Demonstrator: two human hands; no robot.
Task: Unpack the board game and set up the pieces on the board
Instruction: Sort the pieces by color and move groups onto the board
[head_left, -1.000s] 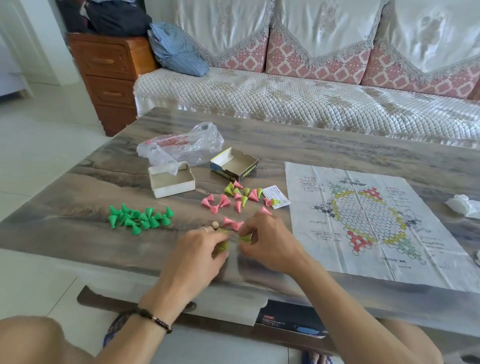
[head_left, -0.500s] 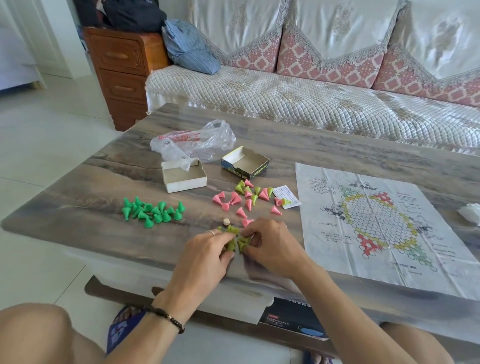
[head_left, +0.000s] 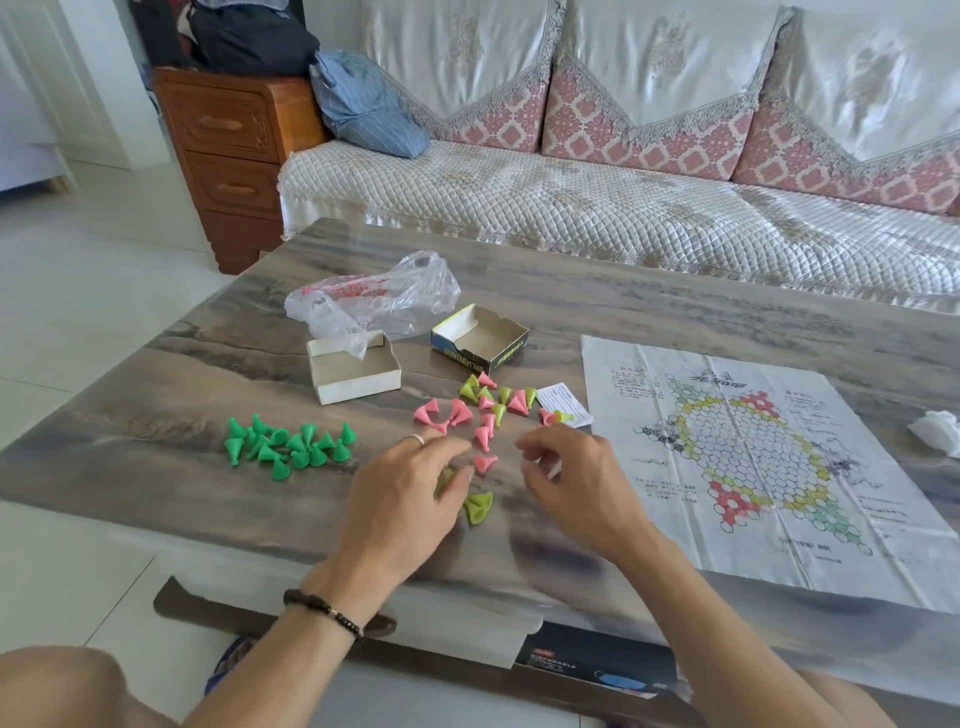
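A paper game board (head_left: 748, 457) lies flat on the right of the table, with no pieces on it. Green cone pieces (head_left: 288, 447) sit in a pile at the left. Pink and yellow-green cones (head_left: 488, 402) lie mixed in the middle. My left hand (head_left: 410, 499) rests palm down over a few yellow-green cones (head_left: 478, 506), its fingertips touching them. My right hand (head_left: 571, 478) hovers just right of a lone pink cone (head_left: 485, 462), fingers curled and apart, nothing visible in it.
Two open box halves, one white (head_left: 353, 369) and one printed (head_left: 480, 340), stand behind the pieces beside a crumpled plastic bag (head_left: 374, 301). A small paper slip (head_left: 563, 405) lies by the board. A white tissue (head_left: 935, 428) sits at the far right. A sofa (head_left: 623, 208) runs behind the table (head_left: 675, 317).
My hands were pinched together over yellow-green cones; now they have parted, the right hand moving right and opening, the cones left under my left fingertips. The view shifted slightly.
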